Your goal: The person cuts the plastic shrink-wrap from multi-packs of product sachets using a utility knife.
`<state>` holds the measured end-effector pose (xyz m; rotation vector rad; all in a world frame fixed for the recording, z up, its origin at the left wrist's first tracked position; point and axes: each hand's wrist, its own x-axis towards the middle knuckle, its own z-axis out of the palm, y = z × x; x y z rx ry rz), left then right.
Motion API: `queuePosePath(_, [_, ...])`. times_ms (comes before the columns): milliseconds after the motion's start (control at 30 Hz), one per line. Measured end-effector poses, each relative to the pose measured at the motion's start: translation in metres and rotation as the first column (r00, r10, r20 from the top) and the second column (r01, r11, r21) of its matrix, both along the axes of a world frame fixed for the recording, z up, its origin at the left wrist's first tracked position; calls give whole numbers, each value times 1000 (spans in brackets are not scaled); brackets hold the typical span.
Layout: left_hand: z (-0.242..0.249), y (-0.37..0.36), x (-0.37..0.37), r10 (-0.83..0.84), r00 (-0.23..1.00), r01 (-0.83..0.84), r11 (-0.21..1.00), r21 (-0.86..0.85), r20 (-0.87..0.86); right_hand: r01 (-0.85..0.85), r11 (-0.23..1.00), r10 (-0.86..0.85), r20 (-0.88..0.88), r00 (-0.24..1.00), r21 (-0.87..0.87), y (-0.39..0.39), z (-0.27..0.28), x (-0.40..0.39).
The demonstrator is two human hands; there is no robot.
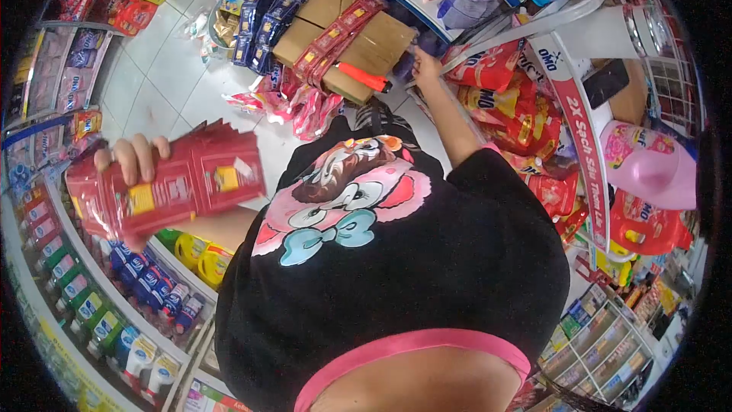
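My left hand [131, 159] is closed over a bundle of dark red sachets [187, 183], with yellow patches on their fronts, held up to the left of my body. My right hand [427, 67] reaches forward to the right end of a cardboard box [320, 11]. Its fingers are bent by the box's corner, close to the shelf edge; what they grip is too small to make out. On the box lie another strip of red sachets [335, 40] and an orange-red object with a black end [362, 76].
Strips of dark blue sachets [286, 11] lie left of the box, with pink-and-white packs [293, 103] below it on the tiled floor [164, 61]. Shelves of bottles [91, 313] curve along the left. Red detergent bags [507, 118] fill the rack on the right.
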<state>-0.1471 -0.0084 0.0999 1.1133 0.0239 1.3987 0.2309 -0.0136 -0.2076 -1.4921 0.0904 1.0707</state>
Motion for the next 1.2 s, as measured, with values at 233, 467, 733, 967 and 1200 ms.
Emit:
queuePosePath(233, [24,7,27,-172,984,174,984,-30,55,-37,903,227,403,887,-427,38,-114,40])
queuePosePath(467, [28,13,50,-187,975,194,980,-48,124,-129,886,388,560,732,-445,47,-127,60])
queuePosePath(733, [17,22,69,-207,958,224,972,-67,197,-146,826,531,664,527,-545,55,-61,52])
queuePosePath(967, [8,35,73,-288,910,309,951,-27,298,-763,584,587,504,633,278,78,89,-38])
queuePosePath(1200, [10,35,60,-487,842,496,868,21,232,-904,-239,332,905,267,354,46,274,-119])
